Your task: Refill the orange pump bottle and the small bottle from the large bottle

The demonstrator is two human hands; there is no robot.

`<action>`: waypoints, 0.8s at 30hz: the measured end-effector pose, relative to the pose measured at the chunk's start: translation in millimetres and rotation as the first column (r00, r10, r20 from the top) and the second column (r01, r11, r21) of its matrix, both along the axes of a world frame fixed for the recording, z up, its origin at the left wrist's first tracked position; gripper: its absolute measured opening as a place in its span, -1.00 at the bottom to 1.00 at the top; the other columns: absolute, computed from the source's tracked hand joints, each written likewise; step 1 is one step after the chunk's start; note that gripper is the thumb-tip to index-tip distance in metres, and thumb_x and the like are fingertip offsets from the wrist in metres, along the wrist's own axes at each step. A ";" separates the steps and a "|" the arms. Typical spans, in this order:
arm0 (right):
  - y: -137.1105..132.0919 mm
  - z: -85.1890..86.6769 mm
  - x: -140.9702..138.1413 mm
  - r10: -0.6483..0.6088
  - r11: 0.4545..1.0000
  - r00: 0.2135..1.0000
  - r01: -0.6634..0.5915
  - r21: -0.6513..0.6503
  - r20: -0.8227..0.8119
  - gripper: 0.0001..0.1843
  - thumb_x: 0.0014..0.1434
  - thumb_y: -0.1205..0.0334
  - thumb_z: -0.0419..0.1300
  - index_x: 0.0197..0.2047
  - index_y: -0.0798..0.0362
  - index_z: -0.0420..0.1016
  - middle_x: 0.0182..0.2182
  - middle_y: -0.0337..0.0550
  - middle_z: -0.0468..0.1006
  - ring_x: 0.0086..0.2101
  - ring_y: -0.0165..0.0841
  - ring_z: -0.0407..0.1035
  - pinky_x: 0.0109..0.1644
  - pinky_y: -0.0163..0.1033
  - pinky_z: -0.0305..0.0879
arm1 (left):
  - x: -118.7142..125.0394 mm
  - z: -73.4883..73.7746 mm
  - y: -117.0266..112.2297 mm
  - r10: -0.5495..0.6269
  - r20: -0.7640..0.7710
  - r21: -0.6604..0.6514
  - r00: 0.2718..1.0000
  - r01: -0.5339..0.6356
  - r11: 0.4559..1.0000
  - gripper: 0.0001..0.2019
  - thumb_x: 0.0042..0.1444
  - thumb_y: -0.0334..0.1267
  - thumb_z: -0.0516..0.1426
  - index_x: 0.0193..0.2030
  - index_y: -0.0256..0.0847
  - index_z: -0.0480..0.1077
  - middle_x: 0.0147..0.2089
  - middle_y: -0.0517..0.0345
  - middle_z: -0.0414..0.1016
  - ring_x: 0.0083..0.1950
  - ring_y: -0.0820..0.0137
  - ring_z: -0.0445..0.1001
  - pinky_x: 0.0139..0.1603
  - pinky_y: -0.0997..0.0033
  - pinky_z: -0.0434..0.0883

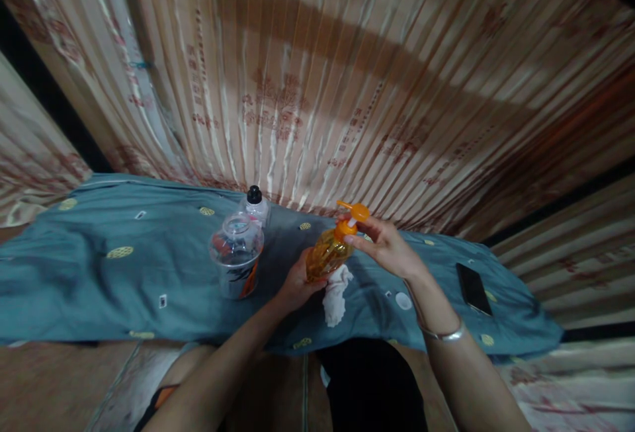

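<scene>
Surroundings: table under a blue-green cloth (278, 250) patterned with small yellow and white motifs; pleated, printed curtain (317, 75) behind its far edge. To the left of your hands, a clear plastic cup (238, 280) with a domed lid stands upright, black and orange marks on its wall. It partly hides a clear bottle with a black cap (254, 196) just behind it. Crumpled white tissue (336, 303) lies near your left hand, its upper end close under the held item. Far right, well apart: dark phone (473, 288), flat on the cloth. A pale round patch (403, 300) sits between phone and tissue; cannot tell if object or print.

Specimen: pump bottle (325, 257), between your two hands over the middle of the table, tilted, top leaning right. Body see-through amber; collar and pump head orange, pale stem between; nozzle points left. Base contact with cloth: cannot tell.

Fingers: your left hand (298, 284) is curled around the lower body; your right hand (387, 245) pinches the collar, thumb in front, fingers behind.
</scene>
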State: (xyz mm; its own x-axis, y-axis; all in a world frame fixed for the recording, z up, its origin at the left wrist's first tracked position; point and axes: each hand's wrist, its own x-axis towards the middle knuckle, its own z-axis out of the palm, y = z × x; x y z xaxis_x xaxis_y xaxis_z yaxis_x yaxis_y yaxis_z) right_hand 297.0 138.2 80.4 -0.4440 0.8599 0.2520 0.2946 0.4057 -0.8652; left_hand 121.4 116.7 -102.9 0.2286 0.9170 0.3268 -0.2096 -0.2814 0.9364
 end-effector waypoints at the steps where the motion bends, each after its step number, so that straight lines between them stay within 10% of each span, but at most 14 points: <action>1: 0.6 3.6 0.6 0.021 1.000 1.000 -0.021 0.000 0.018 -0.48 0.09 -0.21 0.41 -0.02 -0.03 0.66 -0.03 -0.09 0.69 0.04 -0.10 0.53 0.27 0.07 0.36 | -0.1 0.3 -0.1 0.000 -0.002 -0.004 1.000 0.000 1.000 -0.55 0.25 -0.09 0.22 0.23 -0.17 0.36 0.22 -0.07 0.44 0.16 0.13 0.49 0.14 -0.10 0.47; 16: -1.9 -3.0 0.0 0.011 0.999 0.999 -0.012 -0.044 -0.034 -0.47 0.07 -0.22 0.40 -0.01 -0.05 0.63 -0.02 -0.12 0.68 0.03 -0.15 0.54 0.23 0.00 0.41 | -0.6 -2.1 0.7 0.006 -0.013 0.024 1.000 -0.006 1.000 -0.55 0.25 -0.09 0.21 0.23 -0.17 0.35 0.23 -0.07 0.43 0.17 0.12 0.48 0.15 -0.11 0.47; 24: -9.9 -26.5 -10.8 -0.240 0.960 0.968 0.248 0.129 -0.077 -0.58 0.10 -0.12 0.40 -0.09 -0.05 0.58 -0.15 -0.15 0.69 -0.09 -0.17 0.57 0.13 -0.02 0.45 | 0.9 -5.7 1.4 0.006 -0.007 -0.002 1.000 -0.006 1.000 -0.54 0.25 -0.09 0.22 0.23 -0.17 0.35 0.24 -0.07 0.43 0.17 0.12 0.48 0.15 -0.12 0.46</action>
